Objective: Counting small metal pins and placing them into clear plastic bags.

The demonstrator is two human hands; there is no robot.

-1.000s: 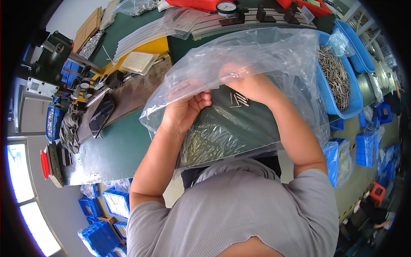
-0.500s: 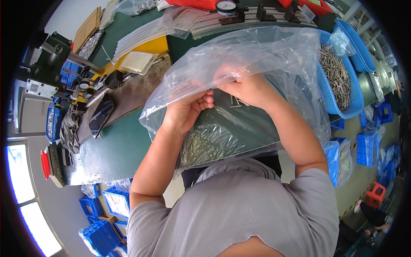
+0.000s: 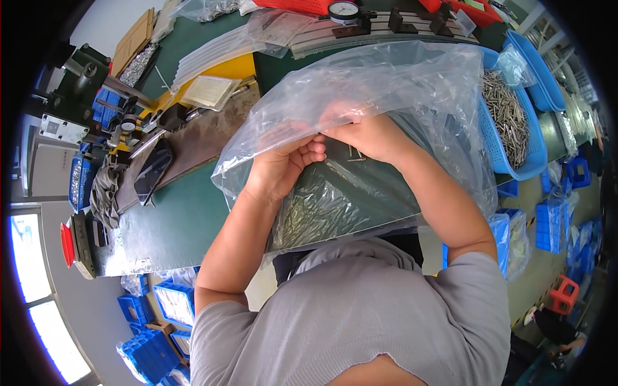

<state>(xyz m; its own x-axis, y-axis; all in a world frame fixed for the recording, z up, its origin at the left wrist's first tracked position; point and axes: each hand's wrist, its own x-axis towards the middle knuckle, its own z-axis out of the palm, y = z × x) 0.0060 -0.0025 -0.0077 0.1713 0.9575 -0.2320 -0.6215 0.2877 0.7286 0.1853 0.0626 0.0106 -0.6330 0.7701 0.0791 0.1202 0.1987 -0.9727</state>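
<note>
Hands drawn closer together, left hand (image 3: 278, 168) and right hand (image 3: 368, 136) pinching clear plastic bag (image 3: 386, 83)

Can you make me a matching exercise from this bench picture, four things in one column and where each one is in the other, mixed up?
Things:
1. clear plastic bag
2. blue tray of metal pins
3. dial gauge
4. blue crates

Places:
a. on the floor, lower left, below the bench edge
b. at the far edge of the bench, top centre
c. on the bench to the person's right
d. held up in both hands, the left hand and the right hand, in front of the person

Pairs: 1-d, 2-c, 3-b, 4-a
</note>
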